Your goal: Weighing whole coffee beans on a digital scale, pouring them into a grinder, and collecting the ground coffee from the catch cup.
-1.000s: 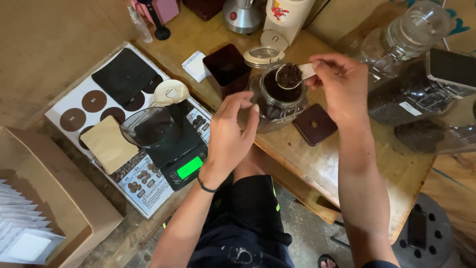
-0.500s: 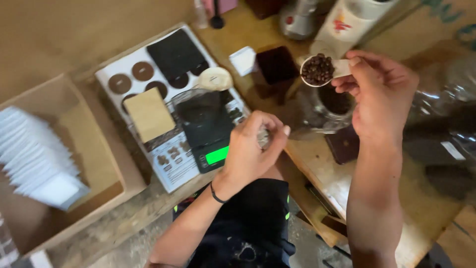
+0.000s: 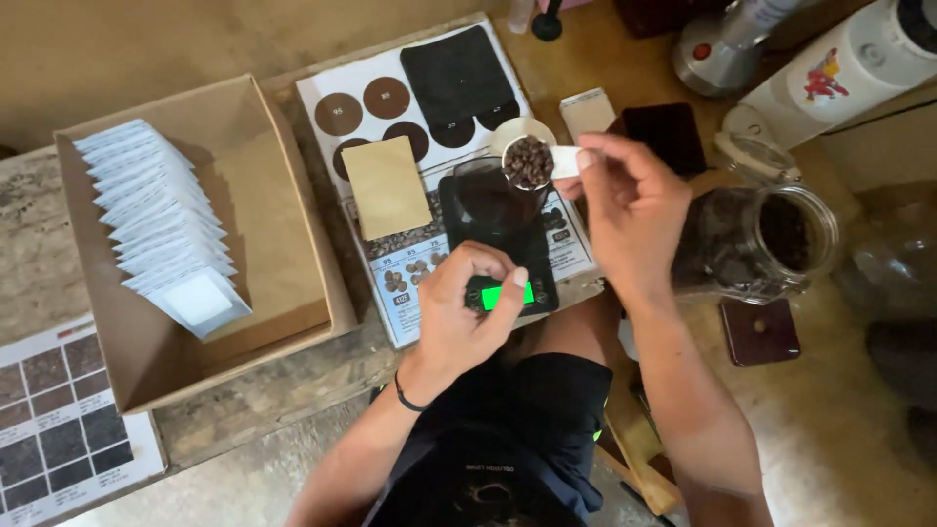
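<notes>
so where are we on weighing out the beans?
Done: the glass jar stands open, and the white scoop is loaded with beans. In hand: right hand holds the scoop over the black scale; left hand is at its green display. Left: beans not yet tipped out.

Warm, dim, even light; soft shadows, slight motion blur.
</notes>
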